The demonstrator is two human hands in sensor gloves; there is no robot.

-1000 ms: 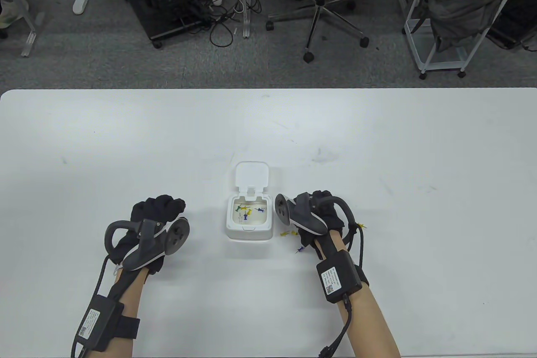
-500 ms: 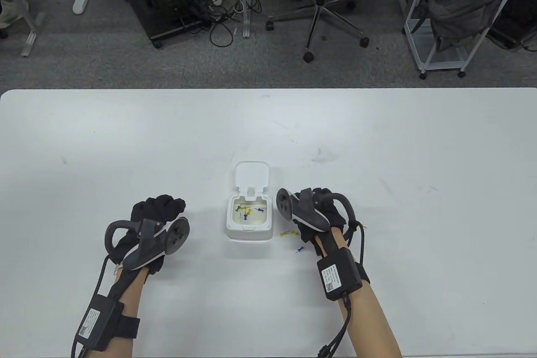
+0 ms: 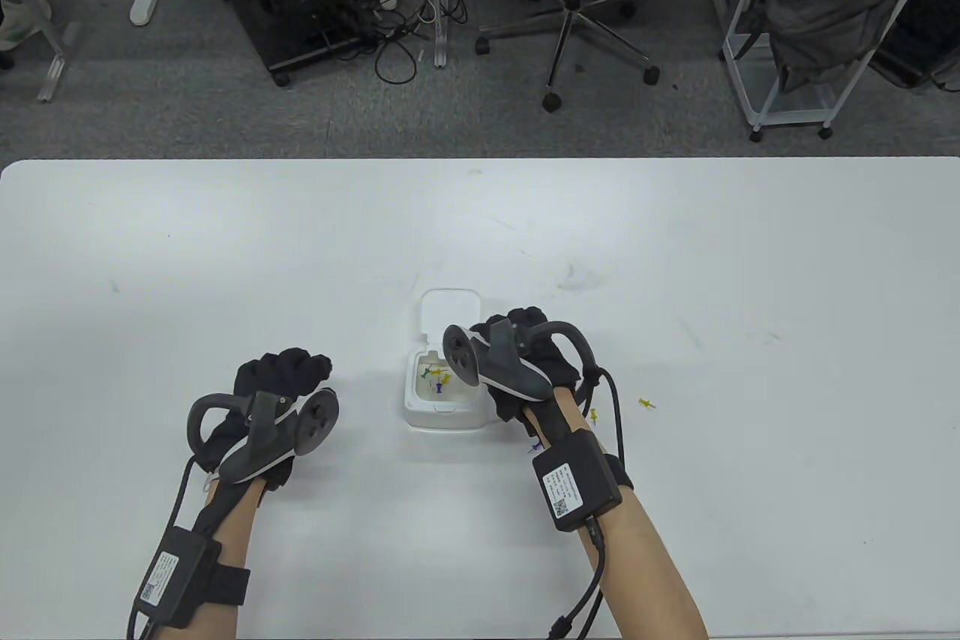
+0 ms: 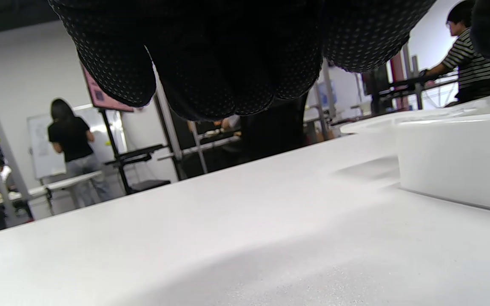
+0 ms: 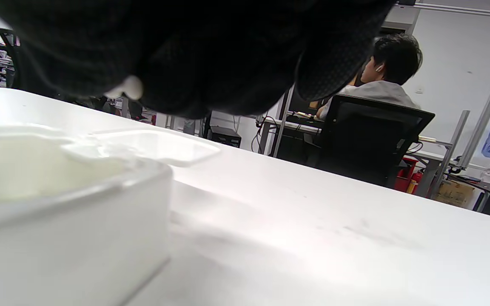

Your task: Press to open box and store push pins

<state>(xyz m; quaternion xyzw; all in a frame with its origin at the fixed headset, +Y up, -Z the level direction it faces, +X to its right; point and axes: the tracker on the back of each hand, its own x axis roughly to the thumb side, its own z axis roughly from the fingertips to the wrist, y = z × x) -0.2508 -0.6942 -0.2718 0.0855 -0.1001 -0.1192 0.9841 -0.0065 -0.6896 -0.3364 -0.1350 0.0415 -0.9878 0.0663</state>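
Table view: right hand (image 3: 536,355) over box (image 3: 442,411).

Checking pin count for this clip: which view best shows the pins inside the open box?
The table view: it looks down into the open box, showing coloured pins inside. Both wrist views sit low, showing only the box's white outer wall, no pins.

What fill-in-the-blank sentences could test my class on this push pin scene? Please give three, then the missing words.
1. The lid of the white box is ____.
2. The ____ hand is over the box's right side.
3. The loose pin right of that hand, alone on the table, is coloured ____.

Missing words: open; right; yellow
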